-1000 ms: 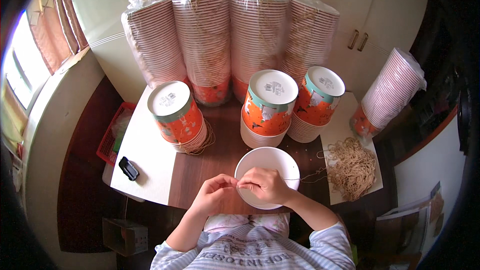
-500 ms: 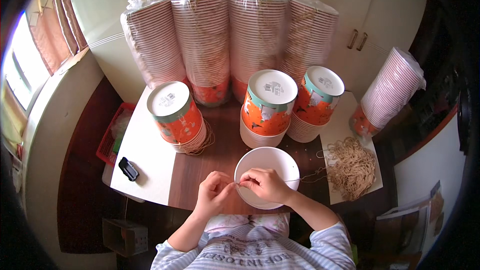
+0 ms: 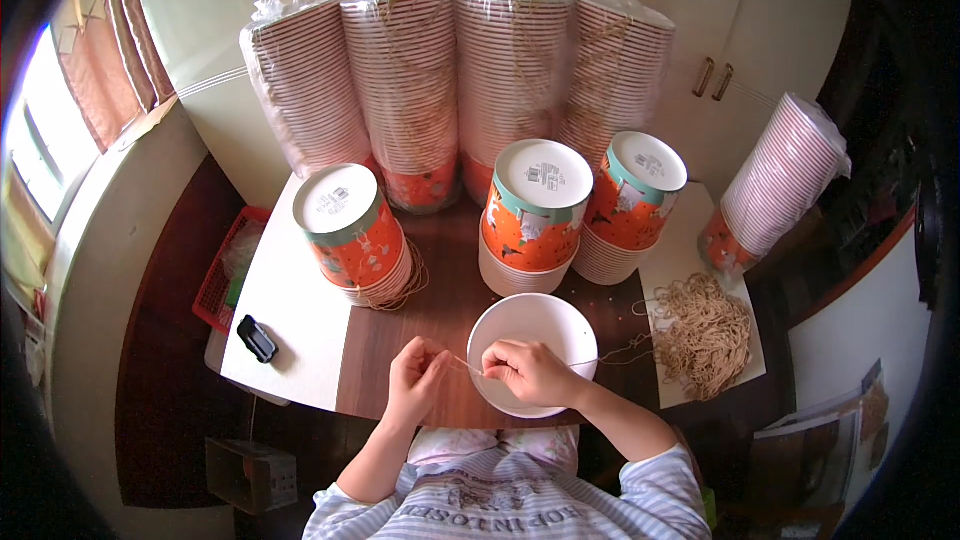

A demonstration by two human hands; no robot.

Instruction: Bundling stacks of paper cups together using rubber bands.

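Observation:
A length of tan string [image 3: 465, 365] is stretched between my two hands. My left hand [image 3: 415, 380], left of the white paper bucket, pinches one end with thumb and fingers. Over the bucket's opening, my right hand [image 3: 528, 372] is closed on the same string. From there the string runs right across the rim to a loose, tangled pile of tan string [image 3: 703, 337]. The white paper bucket [image 3: 560, 325] stands upright at the table's near edge, its inside facing up. My right hand hides part of it. Any knot in the string is too small to make out.
Upside-down stacks of orange paper buckets stand at left [image 3: 355, 230], centre [image 3: 537, 210] and right [image 3: 635, 205]. String loops hang around the left stack. Tall plastic-wrapped stacks [image 3: 405, 90] line the back; another wrapped stack [image 3: 780, 180] leans at right. A small black case [image 3: 257, 339] lies at left.
My left hand has moved left, away from the right hand, and the string between them now shows as a taut line. The right hand has barely shifted.

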